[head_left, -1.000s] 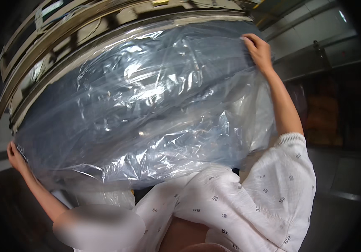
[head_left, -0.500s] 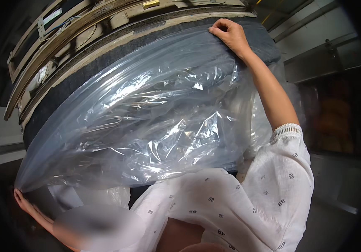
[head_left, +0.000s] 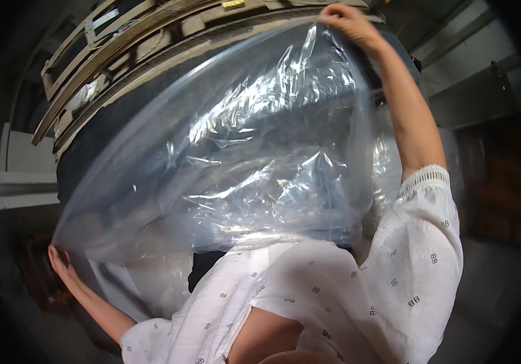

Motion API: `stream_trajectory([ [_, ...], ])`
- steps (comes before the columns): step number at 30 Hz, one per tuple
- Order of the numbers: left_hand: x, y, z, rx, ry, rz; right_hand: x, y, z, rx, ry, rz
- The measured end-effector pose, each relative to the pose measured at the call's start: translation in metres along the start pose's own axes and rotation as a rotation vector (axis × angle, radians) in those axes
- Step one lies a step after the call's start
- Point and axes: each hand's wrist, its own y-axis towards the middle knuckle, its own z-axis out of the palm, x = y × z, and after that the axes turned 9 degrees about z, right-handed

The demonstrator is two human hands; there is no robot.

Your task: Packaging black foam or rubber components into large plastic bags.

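Observation:
A large clear plastic sheet or bag [head_left: 242, 164] is stretched wide in front of me, crinkled and shiny. My right hand [head_left: 348, 21] is raised high at the top and grips its upper edge. At the lower left, my left hand [head_left: 60, 261] holds the sheet's bottom corner. Behind the plastic is a big dark rounded object [head_left: 121, 121], seen partly through the film. My white patterned sleeves [head_left: 357, 285] fill the lower part of the view.
Wooden slats like stacked pallets [head_left: 127, 36] curve across the top behind the dark object. There is a grey wall [head_left: 472, 79] to the right and a pale ledge [head_left: 12, 182] to the left. The dim floor lies lower right.
My right hand has moved up and to the left along the top edge. My left hand has dropped lower. The plastic now hangs more steeply and shows more of the dark object at upper left.

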Motion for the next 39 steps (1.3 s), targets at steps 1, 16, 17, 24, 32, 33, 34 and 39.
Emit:
stream_trajectory([
  [1, -0.009, 0.006, -0.001, -0.049, -0.068, -0.019, 0.041, -0.009, -0.017, -0.092, 0.064, 0.025],
  [16, -0.014, 0.084, 0.324, -0.083, 0.145, 0.547, -0.105, 0.018, -0.034, -0.662, 0.076, 0.131],
  [17, -0.014, 0.089, 0.331, -0.079, 0.137, 0.546, -0.104, 0.021, -0.035, -0.668, 0.07, 0.131],
  [24, -0.02, 0.107, 0.348, -0.017, 0.133, 0.49, -0.096, 0.039, -0.036, -0.626, -0.125, 0.203],
  [32, -0.015, 0.129, 0.314, -0.026, 0.19, 0.411, -0.101, 0.047, -0.028, -0.776, -0.29, 0.31],
  [33, -0.015, 0.128, 0.317, -0.017, 0.185, 0.412, -0.107, 0.048, -0.031, -0.782, -0.296, 0.315],
  [34, -0.015, 0.126, 0.317, -0.049, 0.164, 0.375, -0.115, 0.052, -0.034, -0.782, -0.277, 0.313],
  [39, -0.036, 0.083, 0.334, -0.19, -0.094, 0.212, -0.129, 0.05, -0.051, -0.765, -0.201, 0.294],
])
